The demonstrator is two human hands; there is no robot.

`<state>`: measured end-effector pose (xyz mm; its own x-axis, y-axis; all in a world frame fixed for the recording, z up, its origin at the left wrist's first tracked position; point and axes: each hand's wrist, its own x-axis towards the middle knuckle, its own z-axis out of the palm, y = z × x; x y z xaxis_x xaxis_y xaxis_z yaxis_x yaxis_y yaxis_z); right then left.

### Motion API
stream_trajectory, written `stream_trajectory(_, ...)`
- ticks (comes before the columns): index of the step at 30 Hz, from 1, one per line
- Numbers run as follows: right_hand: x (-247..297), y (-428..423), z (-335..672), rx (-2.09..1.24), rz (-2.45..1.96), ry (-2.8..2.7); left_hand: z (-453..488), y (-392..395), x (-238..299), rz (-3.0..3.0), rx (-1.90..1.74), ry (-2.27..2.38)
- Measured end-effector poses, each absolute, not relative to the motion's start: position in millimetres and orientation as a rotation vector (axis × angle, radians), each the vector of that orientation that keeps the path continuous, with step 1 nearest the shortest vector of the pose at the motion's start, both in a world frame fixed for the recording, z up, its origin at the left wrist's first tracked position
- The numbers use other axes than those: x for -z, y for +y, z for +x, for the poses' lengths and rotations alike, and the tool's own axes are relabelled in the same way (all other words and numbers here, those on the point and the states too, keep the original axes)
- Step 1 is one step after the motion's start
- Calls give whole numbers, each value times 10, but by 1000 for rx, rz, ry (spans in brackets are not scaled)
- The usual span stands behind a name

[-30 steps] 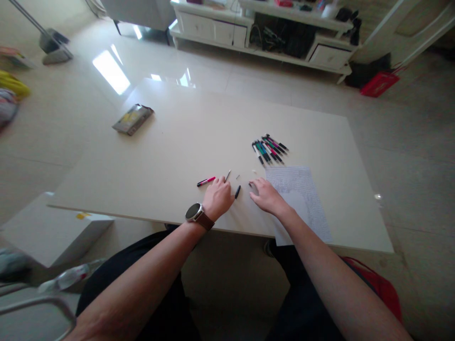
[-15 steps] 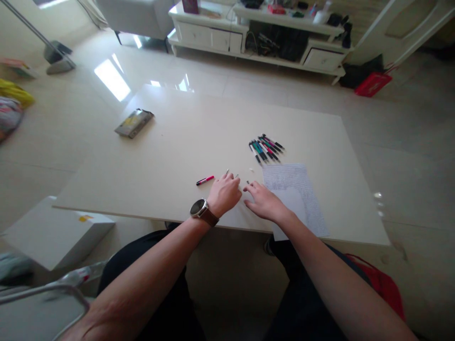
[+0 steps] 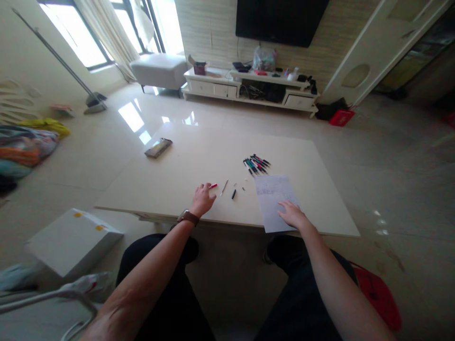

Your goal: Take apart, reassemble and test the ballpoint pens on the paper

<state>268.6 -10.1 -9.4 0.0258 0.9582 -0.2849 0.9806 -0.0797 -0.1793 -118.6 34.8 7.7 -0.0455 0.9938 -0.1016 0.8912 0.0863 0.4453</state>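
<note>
My left hand [image 3: 202, 199], a watch on its wrist, is at a red pen barrel [image 3: 213, 186]. Its fingertips reach the barrel's near end, and the thumb stands apart; whether they touch is unclear. To the right lie a thin pen refill [image 3: 224, 187], a short black pen part [image 3: 233, 194] and several tiny pieces too small to name. My right hand [image 3: 292, 214] rests with fingers apart on the written paper sheet [image 3: 272, 208], holding nothing. Beyond the paper, several pens [image 3: 256, 164] lie side by side in a group.
A flat grey box [image 3: 158, 148] lies at the far left of the white table [image 3: 199, 156]. On the floor, a white carton [image 3: 74, 241] stands at the left and a red bag [image 3: 378, 298] at the right. A low TV cabinet [image 3: 213, 88] stands beyond.
The view has tilted up. My left hand has moved left from the small pen parts to the red barrel. My right hand has moved right onto the paper, and the parts now lie uncovered.
</note>
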Motion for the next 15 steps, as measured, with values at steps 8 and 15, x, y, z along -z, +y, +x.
stream_trajectory(8,391,-369,2960,261,2395,2018,-2136,172,32,1338,-262,2497)
stream_trajectory(15,573,-237,3817,27,3018,1509,-2722,348,25,1310,-162,2578)
